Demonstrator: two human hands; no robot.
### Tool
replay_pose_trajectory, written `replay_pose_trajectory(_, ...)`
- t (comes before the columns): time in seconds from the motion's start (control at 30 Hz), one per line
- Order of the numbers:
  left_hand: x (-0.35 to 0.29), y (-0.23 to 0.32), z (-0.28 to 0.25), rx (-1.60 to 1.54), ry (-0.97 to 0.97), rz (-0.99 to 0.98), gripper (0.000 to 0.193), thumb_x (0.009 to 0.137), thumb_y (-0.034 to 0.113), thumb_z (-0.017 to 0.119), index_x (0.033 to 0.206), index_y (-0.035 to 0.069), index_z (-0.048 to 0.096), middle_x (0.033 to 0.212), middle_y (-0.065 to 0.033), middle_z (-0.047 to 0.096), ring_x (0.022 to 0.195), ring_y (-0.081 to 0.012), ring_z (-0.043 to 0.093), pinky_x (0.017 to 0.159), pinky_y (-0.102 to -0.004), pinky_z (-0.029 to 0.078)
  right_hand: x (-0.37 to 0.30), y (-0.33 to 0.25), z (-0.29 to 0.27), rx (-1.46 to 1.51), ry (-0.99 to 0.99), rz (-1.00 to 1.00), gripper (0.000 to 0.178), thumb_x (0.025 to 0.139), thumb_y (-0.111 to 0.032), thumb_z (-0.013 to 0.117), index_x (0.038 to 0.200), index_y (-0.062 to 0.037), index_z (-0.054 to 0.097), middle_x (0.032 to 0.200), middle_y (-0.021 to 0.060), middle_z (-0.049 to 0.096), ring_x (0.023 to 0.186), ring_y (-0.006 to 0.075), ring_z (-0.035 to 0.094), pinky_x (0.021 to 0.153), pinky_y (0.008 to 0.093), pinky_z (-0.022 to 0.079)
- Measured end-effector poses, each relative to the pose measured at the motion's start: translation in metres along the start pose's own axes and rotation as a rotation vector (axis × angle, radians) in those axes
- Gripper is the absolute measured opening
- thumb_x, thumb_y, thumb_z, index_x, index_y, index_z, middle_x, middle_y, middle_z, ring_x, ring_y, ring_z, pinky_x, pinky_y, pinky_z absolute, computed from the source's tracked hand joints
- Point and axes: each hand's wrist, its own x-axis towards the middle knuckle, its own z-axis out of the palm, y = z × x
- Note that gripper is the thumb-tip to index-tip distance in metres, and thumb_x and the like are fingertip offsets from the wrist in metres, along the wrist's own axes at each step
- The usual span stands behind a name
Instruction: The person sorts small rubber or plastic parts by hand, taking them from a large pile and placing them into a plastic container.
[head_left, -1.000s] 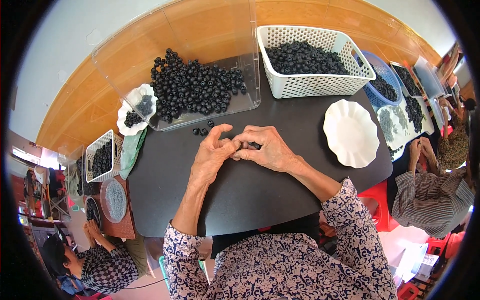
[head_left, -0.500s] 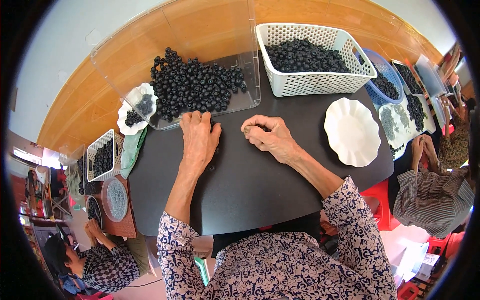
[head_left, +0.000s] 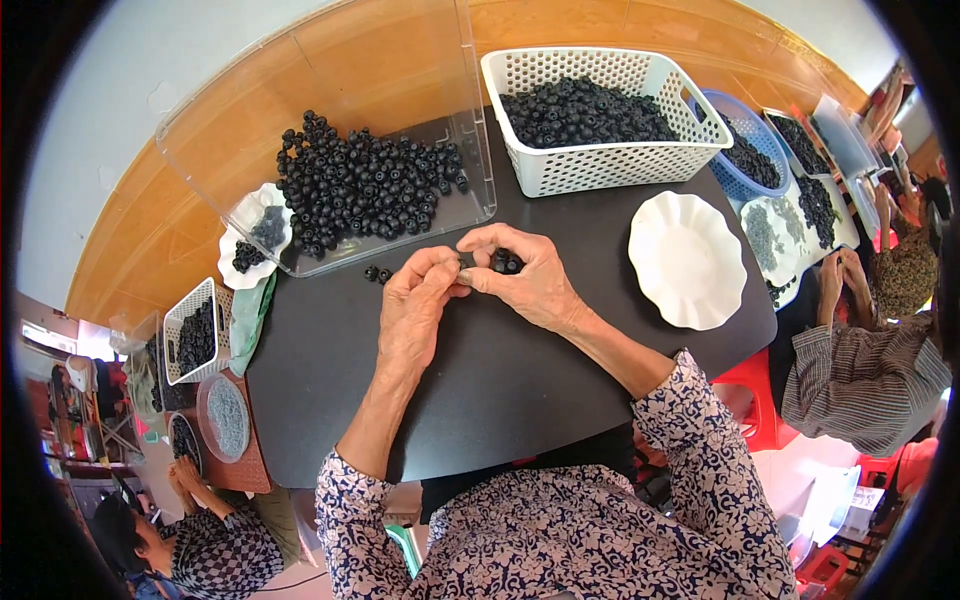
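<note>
My left hand (head_left: pixel 412 305) and my right hand (head_left: pixel 525 283) meet over the dark tabletop, fingertips together. Pinched between them is a small dark piece, mostly covered by the fingers. Behind the right fingers, in the curl of the palm, sit shiny round black pieces (head_left: pixel 508 262). A few loose black pieces (head_left: pixel 377 273) lie on the table beside the left hand. Just beyond stands a clear plastic bin (head_left: pixel 460 212), tipped open toward me, with a heap of round, dimpled black pieces (head_left: pixel 360 185) inside.
A white perforated basket (head_left: pixel 620 165) full of black pieces stands at the back. To the right is a scalloped white dish (head_left: pixel 687 260), beyond it a blue basket (head_left: pixel 735 185). Another scalloped dish (head_left: pixel 230 243) sits far left near a green cloth (head_left: pixel 250 325). People work on both sides.
My left hand has come away from the bin's front edge toward my right hand, and their fingertips now meet. Loose black pieces show where it was. The view has shifted slightly.
</note>
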Motion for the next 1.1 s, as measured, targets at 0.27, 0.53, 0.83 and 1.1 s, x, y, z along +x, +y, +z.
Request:
replay_pose_trajectory(0.27, -0.004, -0.014, 0.004, -0.147, 0.035, -0.097, 0.010, 0.094, 0.014, 0.056, 0.101, 0.007, 0.057, 0.089, 0.0011, 0.058, 0.083, -0.0101, 0.057, 0.083, -0.0320, 0.047, -0.008, 0.002, 0.006, -0.369, 0.029, -0.231, 0.027, 0.073, -0.002, 0.075, 0.099, -0.0007, 0.067, 0.082, 0.0065, 0.058, 0.069, 0.0144, 0.061, 0.061, 0.0264, 0.050)
replay_pose_trajectory(0.53, -0.009, -0.010, 0.003, 0.114, 0.076, -0.002, 0.008, 0.096, 0.010, 0.051, 0.089, 0.008, 0.054, 0.081, 0.0044, 0.055, 0.072, -0.0039, 0.051, 0.068, -0.0223, 0.045, -0.011, -0.003, 0.009, -0.490, -0.016, -0.292, 0.026, 0.073, -0.005, 0.075, 0.096, -0.0007, 0.065, 0.086, 0.0092, 0.055, 0.071, 0.0245, 0.061, 0.062, 0.0343, 0.051)
replay_pose_trajectory(0.83, -0.012, 0.030, -0.035, 1.148, 0.271, 0.470, 0.008, 0.088, 0.006, 0.054, 0.091, 0.000, 0.059, 0.073, -0.0127, 0.061, 0.070, -0.0273, 0.058, 0.066, -0.0370, 0.047, -0.008, 0.008, 0.010, -0.317, -0.065, -0.034, 0.014, 0.087, -0.005, 0.061, 0.096, 0.0024, 0.067, 0.080, 0.0114, 0.068, 0.066, 0.0141, 0.062, 0.064, 0.0294, 0.050)
replay_pose_trajectory(1.1, 0.002, 0.026, -0.058, 1.513, 0.207, 0.296, 0.016, 0.084, 0.009, 0.060, 0.094, -0.002, 0.062, 0.088, -0.0208, 0.063, 0.090, -0.0383, 0.056, 0.084, -0.0458, 0.043, -0.008, 0.009, 0.009, -0.214, -0.099, 0.089, 0.020, 0.090, -0.002, 0.050, 0.099, 0.0032, 0.066, 0.072, 0.0002, 0.058, 0.067, 0.0073, 0.052, 0.063, 0.0234, 0.047)
